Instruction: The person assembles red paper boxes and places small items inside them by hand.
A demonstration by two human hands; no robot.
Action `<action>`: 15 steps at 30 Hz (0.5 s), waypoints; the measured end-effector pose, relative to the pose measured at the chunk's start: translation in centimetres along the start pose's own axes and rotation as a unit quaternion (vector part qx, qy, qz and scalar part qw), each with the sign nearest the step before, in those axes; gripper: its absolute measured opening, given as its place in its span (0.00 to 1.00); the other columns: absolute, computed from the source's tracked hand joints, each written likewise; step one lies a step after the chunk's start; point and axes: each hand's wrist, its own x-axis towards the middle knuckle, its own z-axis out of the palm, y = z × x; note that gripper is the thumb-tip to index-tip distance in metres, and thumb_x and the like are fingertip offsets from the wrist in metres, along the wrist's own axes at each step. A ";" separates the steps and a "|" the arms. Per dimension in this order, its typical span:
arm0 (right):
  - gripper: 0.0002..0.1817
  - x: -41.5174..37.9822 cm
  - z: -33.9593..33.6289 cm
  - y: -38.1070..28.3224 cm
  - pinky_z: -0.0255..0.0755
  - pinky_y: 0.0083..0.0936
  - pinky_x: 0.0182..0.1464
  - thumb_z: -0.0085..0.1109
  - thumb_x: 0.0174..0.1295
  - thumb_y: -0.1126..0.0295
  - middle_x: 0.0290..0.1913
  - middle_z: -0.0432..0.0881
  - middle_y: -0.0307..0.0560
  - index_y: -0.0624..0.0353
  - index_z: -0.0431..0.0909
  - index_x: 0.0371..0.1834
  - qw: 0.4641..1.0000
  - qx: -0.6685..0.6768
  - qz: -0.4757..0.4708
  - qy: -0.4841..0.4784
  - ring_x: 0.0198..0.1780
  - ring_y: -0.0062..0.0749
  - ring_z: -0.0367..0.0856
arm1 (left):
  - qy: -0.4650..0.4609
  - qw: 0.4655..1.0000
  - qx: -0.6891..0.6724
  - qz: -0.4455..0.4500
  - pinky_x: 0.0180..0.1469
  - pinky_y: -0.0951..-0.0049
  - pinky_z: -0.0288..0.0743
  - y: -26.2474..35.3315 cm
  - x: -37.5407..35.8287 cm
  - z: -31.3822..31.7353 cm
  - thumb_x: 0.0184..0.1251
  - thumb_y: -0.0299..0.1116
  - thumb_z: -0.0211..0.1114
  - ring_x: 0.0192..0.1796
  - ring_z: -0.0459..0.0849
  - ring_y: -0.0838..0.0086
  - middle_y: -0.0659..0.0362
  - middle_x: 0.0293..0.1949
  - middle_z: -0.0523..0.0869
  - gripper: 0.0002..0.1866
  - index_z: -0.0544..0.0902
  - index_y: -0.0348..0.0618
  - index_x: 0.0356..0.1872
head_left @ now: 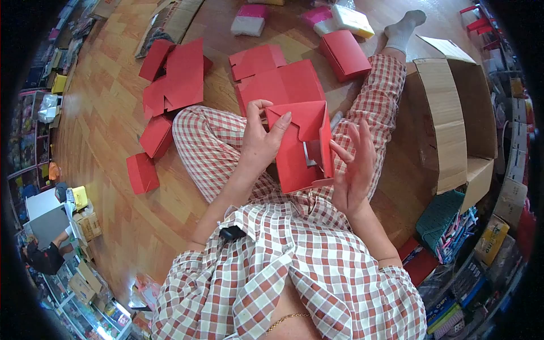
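My left hand point(262, 139) grips a red cardboard box point(289, 156) by its upper left edge, with the thumb lying over a folded flap. The box is tilted above my lap, and its right side gapes, showing something pale inside that I cannot make out. My right hand point(356, 167) is at the box's right side, fingers stretched and apart, the index finger by the edge of a flap. Just beyond the box lie flat red cardboard sheets point(280, 85). A closed red box point(345, 55) stands near my outstretched leg.
More folded red cardboard point(175, 79) and a small red box point(143, 173) lie to the left. An opened brown carton point(445, 113) stands on the right, above a green basket of pens point(439, 224). Pink-and-white packs point(249, 21) lie ahead. Another person point(48, 255) is at the far left.
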 end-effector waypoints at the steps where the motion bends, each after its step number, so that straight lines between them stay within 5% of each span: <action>1: 0.30 0.2 -0.1 0.2 0.74 0.41 0.58 0.49 0.65 0.73 0.71 0.50 0.71 0.67 0.53 0.70 1.000 -0.001 0.000 0.001 0.69 0.60 0.60 | -0.002 1.000 -0.001 0.000 0.50 0.69 0.72 0.2 -0.1 -0.1 0.63 0.38 0.67 0.47 0.76 0.70 0.51 0.45 0.75 0.24 0.64 0.37 0.51; 3: 0.24 0.6 -0.4 0.7 0.72 0.40 0.58 0.53 0.63 0.72 0.66 0.63 0.69 0.70 0.66 0.63 0.992 -0.108 0.037 -0.063 0.64 0.56 0.68 | 0.031 0.999 0.022 0.026 0.51 0.72 0.69 0.5 -0.1 -0.2 0.66 0.37 0.64 0.47 0.72 0.75 0.56 0.43 0.74 0.20 0.67 0.40 0.52; 7: 0.25 0.3 0.0 1.5 0.65 0.41 0.60 0.62 0.57 0.67 0.58 0.74 0.64 0.71 0.72 0.55 0.993 -0.110 0.029 -0.038 0.58 0.52 0.73 | 0.037 0.998 0.037 0.047 0.50 0.73 0.69 0.5 -0.1 -0.5 0.67 0.39 0.64 0.47 0.72 0.75 0.56 0.43 0.74 0.21 0.67 0.39 0.52; 11: 0.28 0.3 -0.5 1.8 0.66 0.42 0.59 0.67 0.52 0.64 0.61 0.70 0.64 0.66 0.74 0.56 0.997 -0.058 0.021 -0.046 0.60 0.52 0.71 | 0.026 0.999 0.024 0.025 0.49 0.72 0.71 -0.5 0.0 -0.8 0.65 0.40 0.65 0.46 0.74 0.74 0.55 0.44 0.74 0.22 0.68 0.40 0.51; 15: 0.28 3.2 -2.2 -0.7 0.64 0.46 0.60 0.71 0.45 0.62 0.67 0.61 0.62 0.55 0.78 0.53 0.971 -0.187 -0.014 -0.147 0.66 0.56 0.62 | 0.002 0.998 0.067 0.002 0.51 0.66 0.70 -0.2 0.0 -0.9 0.60 0.43 0.69 0.47 0.76 0.67 0.49 0.44 0.76 0.26 0.67 0.37 0.50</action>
